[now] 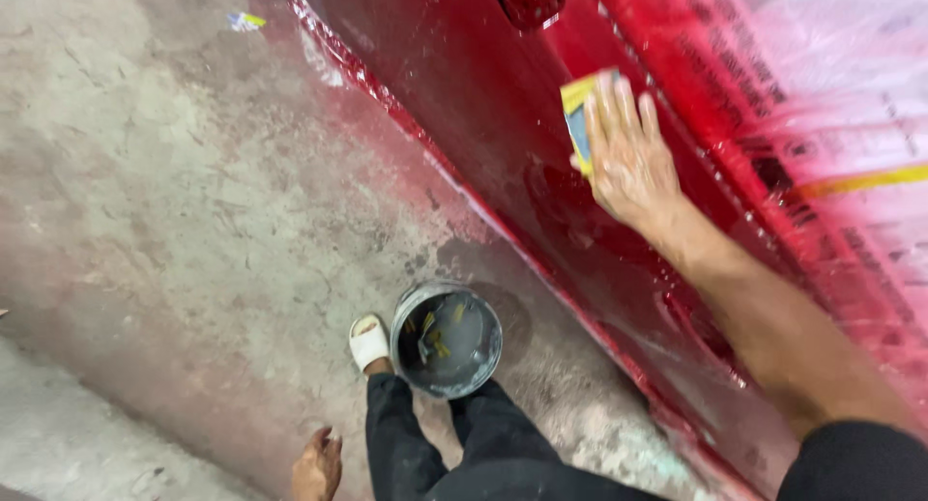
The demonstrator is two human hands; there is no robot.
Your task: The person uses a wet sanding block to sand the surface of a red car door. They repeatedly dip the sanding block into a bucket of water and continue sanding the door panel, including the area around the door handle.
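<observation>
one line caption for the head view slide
Right hand presses a yellow sanding sheet on a wet red car panel.

Stained concrete floor under grey bucket

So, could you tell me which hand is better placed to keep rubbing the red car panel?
The right hand: it presses the yellow sanding pad flat on the red panel. The left hand hangs low beside the knee, empty.
</observation>
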